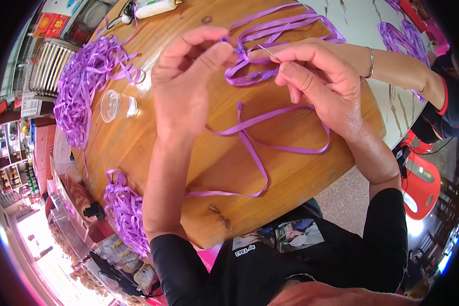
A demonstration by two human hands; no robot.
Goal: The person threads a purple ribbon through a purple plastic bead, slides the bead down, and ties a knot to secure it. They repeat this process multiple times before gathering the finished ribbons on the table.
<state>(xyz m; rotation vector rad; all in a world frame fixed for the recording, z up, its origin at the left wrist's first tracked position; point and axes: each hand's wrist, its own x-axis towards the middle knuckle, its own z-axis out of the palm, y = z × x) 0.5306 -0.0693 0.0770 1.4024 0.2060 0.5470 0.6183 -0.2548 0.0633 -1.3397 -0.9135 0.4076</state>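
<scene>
My left hand (186, 76) is raised above the wooden table, its thumb and forefinger pinched on a small piece of purple ribbon (225, 39). Across from it, my right hand (324, 84) grips a thin metal needle (268, 52) between thumb and forefinger, its tip pointing toward the left hand. Any thread on it is too fine to make out. Below both hands, a loose length of purple ribbon (252, 121) loops over the table. Beyond them lies a bundle of ribbon strands (285, 25), with small knotted pieces along it.
A co-worker's arm with a bracelet (371, 61) reaches in from the right, its hand partly hidden behind mine. Heaped purple ribbon (89, 81) and a clear plastic cup (112, 106) are at left. A glue gun (155, 7) lies at the far edge; a red stool (421, 186) stands right.
</scene>
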